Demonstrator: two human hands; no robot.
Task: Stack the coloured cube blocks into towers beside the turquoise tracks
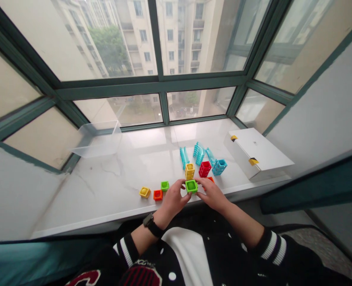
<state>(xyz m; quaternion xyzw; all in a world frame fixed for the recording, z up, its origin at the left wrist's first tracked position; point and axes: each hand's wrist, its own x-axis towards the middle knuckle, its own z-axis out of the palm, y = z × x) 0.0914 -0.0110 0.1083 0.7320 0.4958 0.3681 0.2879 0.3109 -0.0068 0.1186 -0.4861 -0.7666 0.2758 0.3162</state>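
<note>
Between my two hands is a green toy block [191,186], square with a round hollow in its top. My left hand [175,196] pinches its left side, and my right hand [212,194] grips the right side. Just behind it stands a yellow tower block [189,171]. A red tower block [205,169] and a blue one [219,167] are farther right. An orange-red block [209,180] is partly covered by my right hand. Left of my left hand lie a small green block [164,186], an orange-red block [157,195] and a yellow block [145,192].
Blue slide-like track pieces [199,153] lie behind the towers on the white marbled sill [110,194]. A clear plastic bin [100,139] stands at the back left. On the right is a white box [261,153] with yellow-black tabs. Windows enclose the far side.
</note>
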